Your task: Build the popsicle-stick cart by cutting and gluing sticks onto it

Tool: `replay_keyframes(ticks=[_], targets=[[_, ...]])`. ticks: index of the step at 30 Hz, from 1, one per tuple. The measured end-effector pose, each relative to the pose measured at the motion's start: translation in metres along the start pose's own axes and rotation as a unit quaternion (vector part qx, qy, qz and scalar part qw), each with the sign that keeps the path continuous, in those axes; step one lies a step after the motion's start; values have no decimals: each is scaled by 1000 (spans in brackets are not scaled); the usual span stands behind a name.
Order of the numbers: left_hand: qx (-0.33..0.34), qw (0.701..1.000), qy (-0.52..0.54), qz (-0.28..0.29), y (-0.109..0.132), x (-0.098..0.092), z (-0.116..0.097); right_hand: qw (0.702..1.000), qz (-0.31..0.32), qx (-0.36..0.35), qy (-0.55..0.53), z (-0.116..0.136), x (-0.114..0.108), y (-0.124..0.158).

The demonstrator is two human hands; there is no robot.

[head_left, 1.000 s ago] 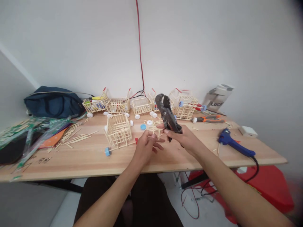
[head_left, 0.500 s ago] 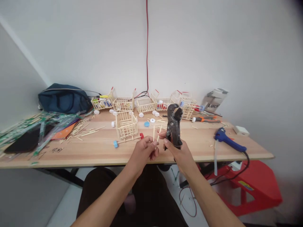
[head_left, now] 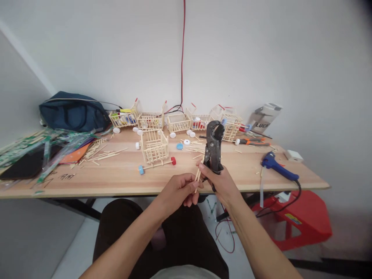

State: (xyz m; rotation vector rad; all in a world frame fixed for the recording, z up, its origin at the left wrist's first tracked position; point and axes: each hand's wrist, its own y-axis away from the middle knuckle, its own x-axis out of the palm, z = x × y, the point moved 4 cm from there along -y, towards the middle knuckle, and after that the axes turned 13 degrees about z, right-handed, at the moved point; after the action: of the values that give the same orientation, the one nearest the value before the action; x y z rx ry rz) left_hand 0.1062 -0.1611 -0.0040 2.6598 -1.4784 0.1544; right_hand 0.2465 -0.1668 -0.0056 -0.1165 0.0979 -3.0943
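Note:
Thin wooden sticks (head_left: pixel 198 176) are pinched between the thumb and fingers of my left hand (head_left: pixel 181 190), by the table's front edge. My right hand (head_left: pixel 219 182) is wrapped round a black hand cutter (head_left: pixel 214 145), its curved jaws pointing up and away from me. The right thumb also touches the upper part of the sticks, beside the cutter's body. Beyond my left hand lies a small stick-built cart (head_left: pixel 154 149) with an axle that carries a blue wheel (head_left: pixel 141 169) and a red wheel (head_left: pixel 173 161).
Several more stick carts (head_left: pixel 178 123) line the wall. A blue glue gun (head_left: pixel 279 166) and orange-handled pliers (head_left: pixel 252 142) lie at the right. Loose sticks (head_left: pixel 106 155), a phone (head_left: pixel 21 168) and a blue bag (head_left: pixel 74 112) are at the left. A red stool (head_left: pixel 308 221) stands below.
The sticks, held apart before, are now together and tilted. My hands have come closer to each other, and the right thumb now meets the sticks. The view has shifted slightly.

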Motion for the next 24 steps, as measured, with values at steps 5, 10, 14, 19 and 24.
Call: replay_keyframes(ticks=[5, 10, 14, 19, 24], targets=[[-27, 997, 47, 48, 0, 6, 2, 1000, -19, 5, -7, -7, -11, 6], [-4, 995, 74, 72, 10, 5, 9, 994, -57, 28, -89, -13, -15, 9], [14, 999, -40, 11, 20, -1, 14, 988, -60, 24, -143, -15, -11, 7], [25, 988, -137, -66, 25, -5, 13, 990, -55, 29, -128, -17, -4, 5], [56, 972, -204, -106, 29, -7, 5, 993, -59, 30, -101, -17, 4, 5]])
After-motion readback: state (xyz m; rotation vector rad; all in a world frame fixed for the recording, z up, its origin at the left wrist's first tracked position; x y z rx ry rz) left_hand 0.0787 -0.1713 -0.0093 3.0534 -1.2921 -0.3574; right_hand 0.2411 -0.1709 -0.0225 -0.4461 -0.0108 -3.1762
